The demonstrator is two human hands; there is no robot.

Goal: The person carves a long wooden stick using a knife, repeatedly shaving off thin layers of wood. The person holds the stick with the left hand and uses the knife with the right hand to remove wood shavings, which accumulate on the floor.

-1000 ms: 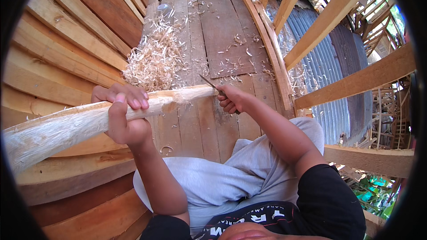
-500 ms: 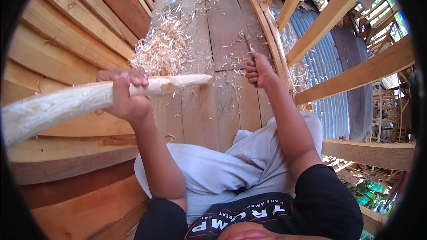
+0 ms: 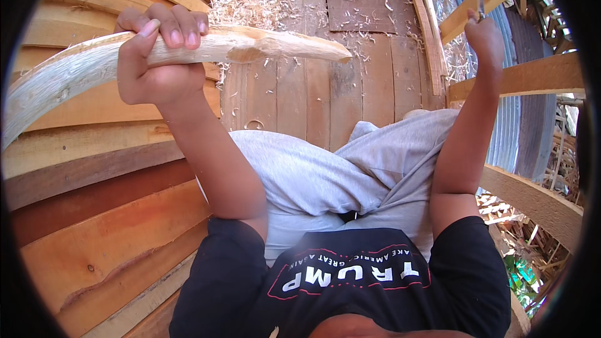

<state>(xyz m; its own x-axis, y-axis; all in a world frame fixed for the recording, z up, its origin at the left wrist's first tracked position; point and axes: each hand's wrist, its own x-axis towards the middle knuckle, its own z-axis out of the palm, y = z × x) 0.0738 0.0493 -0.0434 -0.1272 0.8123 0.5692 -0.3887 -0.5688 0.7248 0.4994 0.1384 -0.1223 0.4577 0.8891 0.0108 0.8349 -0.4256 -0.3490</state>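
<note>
A pale, peeled wooden pole (image 3: 269,45) with a tapered tip and a notch cut near it runs in from the left edge. My left hand (image 3: 164,56) is wrapped round it a short way behind the notch. Out at the far right, well apart from the pole, my right hand (image 3: 486,40) is closed on a knife (image 3: 481,1) whose thin blade points up and away from me. The fist hides most of its handle. The pole's tip hangs above the floor, in front of my crossed legs in grey trousers (image 3: 307,169).
A heap of curly wood shavings (image 3: 253,0) lies on the plank floor (image 3: 319,97) beyond the pole, with loose curls scattered around. Boards form a wall (image 3: 106,244) close on my left. Wooden rails (image 3: 538,78) stand to my right, with corrugated metal sheets (image 3: 529,131) beyond them.
My right hand has swung outward to the right and up with the knife, away from the pole. My left hand has lifted the pole nearer to the camera. The view has shifted too.
</note>
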